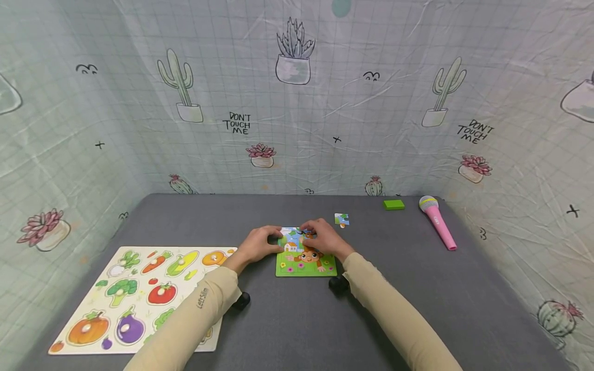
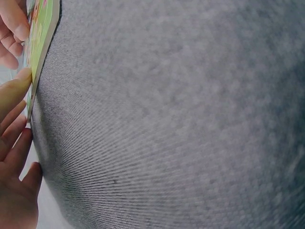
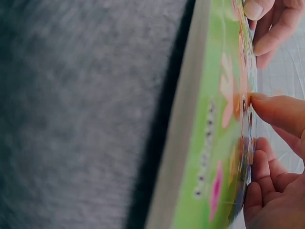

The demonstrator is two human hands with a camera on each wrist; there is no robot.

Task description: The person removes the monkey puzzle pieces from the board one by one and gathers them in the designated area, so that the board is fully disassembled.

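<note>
A small jigsaw puzzle (image 1: 304, 269) with a monkey on a green and blue picture lies on the dark table. My left hand (image 1: 260, 244) holds its left edge, thumb (image 2: 19, 86) on the near part and fingers farther back along the side. Over the upper right of the picture, my right hand (image 1: 327, 238) pinches a puzzle piece between bent fingers and thumb (image 3: 274, 110); the hand hides most of the piece. One loose puzzle piece (image 1: 342, 219), blue and green, rests just beyond the right hand.
A large white vegetable peg board (image 1: 139, 252) covers the table's left side, partly under the left sleeve. Toward the back right are a green block (image 1: 394, 205) and a pink toy microphone (image 1: 438, 224). A printed curtain (image 1: 297, 118) encloses the back and sides.
</note>
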